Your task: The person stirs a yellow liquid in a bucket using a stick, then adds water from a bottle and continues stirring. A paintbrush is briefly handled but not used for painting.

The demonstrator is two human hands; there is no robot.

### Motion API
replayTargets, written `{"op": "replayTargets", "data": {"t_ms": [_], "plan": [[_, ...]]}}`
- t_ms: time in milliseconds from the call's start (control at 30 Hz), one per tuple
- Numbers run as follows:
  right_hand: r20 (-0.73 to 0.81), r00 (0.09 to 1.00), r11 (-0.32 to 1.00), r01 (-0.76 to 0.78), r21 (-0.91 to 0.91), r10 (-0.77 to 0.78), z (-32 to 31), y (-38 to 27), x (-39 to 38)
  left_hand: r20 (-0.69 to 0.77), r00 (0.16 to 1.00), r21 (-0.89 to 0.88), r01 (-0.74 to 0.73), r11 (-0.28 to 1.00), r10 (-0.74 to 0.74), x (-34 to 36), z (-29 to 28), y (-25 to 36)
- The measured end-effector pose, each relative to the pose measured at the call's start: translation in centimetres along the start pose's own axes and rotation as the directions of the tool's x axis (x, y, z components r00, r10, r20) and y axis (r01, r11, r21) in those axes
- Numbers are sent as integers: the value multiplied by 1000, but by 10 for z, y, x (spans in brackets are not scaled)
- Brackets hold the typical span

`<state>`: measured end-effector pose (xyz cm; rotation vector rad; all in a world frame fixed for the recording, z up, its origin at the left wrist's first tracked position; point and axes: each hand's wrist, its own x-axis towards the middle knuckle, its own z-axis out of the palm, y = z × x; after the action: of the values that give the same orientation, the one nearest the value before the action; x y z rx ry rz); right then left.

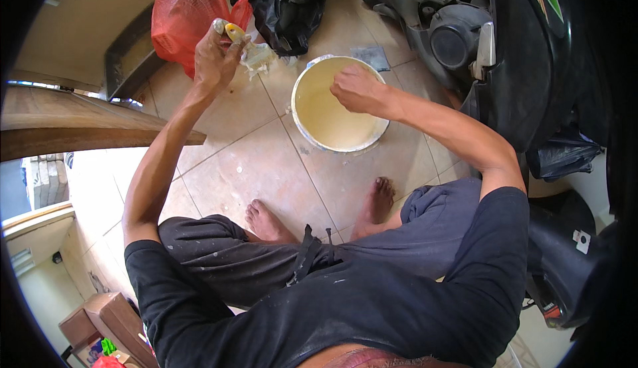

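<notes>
My left hand (214, 56) is raised at the upper left, fingers closed on a yellow-handled tool (234, 32). Beyond the handle shows a flat, pale-smeared piece (259, 56), perhaps the tool's head; whether it is a brush or a scraper I cannot tell. Pale smears mark my fingertips. A round white bucket (297, 117) stands on the floor in front of me, with smooth cream-coloured paint or paste (335, 123) inside. My right hand (357, 89) is closed in a fist over the bucket's right half; anything within its fingers is hidden.
A red plastic bag (186, 12) and a black bag (289, 19) lie beyond my left hand. Behind the bucket is a small grey sheet (371, 58). A motorbike (458, 39) stands at the right. A wooden edge (100, 125) juts in from the left.
</notes>
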<state>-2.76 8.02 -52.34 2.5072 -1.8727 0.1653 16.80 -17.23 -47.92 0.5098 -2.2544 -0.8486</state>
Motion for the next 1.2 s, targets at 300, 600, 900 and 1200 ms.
{"op": "replayTargets", "data": {"t_ms": [300, 600, 900, 1200], "plan": [[247, 967, 975, -115, 189, 66, 1, -14, 13, -4, 1000, 49, 1, 999, -1, 3, -2, 9], [231, 972, 999, -29, -37, 36, -6, 3, -1, 9, 1000, -5, -2, 1000, 2, 1, -4, 6], [180, 978, 973, -136, 186, 102, 8, -7, 10, 5, 1000, 17, 19, 1000, -19, 2, 0, 14], [321, 947, 999, -14, 48, -2, -13, -2, 0, -1, 1000, 37, 1, 999, -1, -1, -2, 6]]}}
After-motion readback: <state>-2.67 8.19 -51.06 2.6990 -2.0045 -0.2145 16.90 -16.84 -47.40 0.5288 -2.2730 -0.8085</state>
